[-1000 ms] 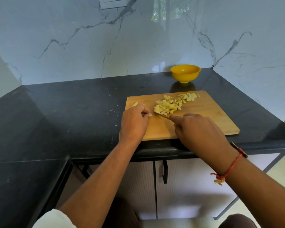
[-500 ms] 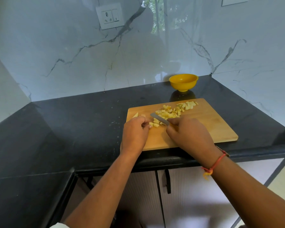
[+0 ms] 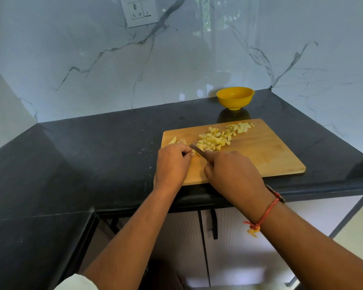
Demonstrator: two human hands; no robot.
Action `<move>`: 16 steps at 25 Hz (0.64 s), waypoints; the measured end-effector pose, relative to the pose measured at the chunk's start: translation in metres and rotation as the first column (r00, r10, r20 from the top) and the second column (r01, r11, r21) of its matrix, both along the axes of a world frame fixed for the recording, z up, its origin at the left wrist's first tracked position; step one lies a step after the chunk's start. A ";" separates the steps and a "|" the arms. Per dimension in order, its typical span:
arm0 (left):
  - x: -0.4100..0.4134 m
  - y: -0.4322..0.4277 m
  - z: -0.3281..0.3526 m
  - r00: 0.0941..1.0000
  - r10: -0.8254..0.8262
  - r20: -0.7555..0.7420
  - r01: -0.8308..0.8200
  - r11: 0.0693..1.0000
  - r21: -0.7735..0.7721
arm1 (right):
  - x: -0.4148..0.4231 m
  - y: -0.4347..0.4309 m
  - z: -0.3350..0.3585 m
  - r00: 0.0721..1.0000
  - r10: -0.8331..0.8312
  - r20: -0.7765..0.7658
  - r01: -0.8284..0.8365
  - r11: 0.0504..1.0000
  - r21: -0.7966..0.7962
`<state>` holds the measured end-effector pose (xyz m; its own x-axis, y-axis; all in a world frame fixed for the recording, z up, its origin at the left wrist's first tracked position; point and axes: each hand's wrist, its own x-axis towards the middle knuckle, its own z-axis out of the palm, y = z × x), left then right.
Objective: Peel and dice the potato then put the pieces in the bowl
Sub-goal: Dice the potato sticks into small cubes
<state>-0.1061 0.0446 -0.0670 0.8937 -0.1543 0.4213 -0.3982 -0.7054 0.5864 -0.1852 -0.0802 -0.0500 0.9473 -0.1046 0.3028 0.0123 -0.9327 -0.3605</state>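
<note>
A wooden cutting board [image 3: 266, 155] lies on the black counter. Several pale yellow potato dice [image 3: 213, 141] are heaped at its back, with a second small heap [image 3: 240, 127] nearer the far edge. My right hand [image 3: 231, 174] grips a knife [image 3: 197, 150]; its blade points left and away, touching the potato pieces. My left hand [image 3: 172, 164] has its fingers curled on a small uncut potato piece [image 3: 194, 152] beside the blade. A potato wedge [image 3: 173, 140] lies at the board's far left corner. The yellow bowl [image 3: 235, 98] stands behind the board by the wall.
The black L-shaped counter [image 3: 92, 155] runs left and toward me, its front edge just under my wrists. Marble wall panels close the back and the right side. A wall socket [image 3: 139, 10] sits high on the wall. Cabinet doors [image 3: 228, 248] are below.
The view has tilted up, showing the socket. My right hand has moved left with the knife, whose blade now shows beside my left fingers. My left hand stays on the potato piece.
</note>
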 end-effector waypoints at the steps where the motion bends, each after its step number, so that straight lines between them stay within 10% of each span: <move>1: 0.001 0.000 0.000 1.000 -0.001 -0.004 0.001 1.000 0.001 | 0.002 0.001 0.001 1.000 -0.003 -0.010 0.003 1.000 -0.004; 16: 0.009 0.001 -0.003 1.000 -0.023 0.010 0.023 1.000 -0.005 | 0.020 0.018 -0.002 0.992 -0.058 -0.114 0.063 0.997 0.037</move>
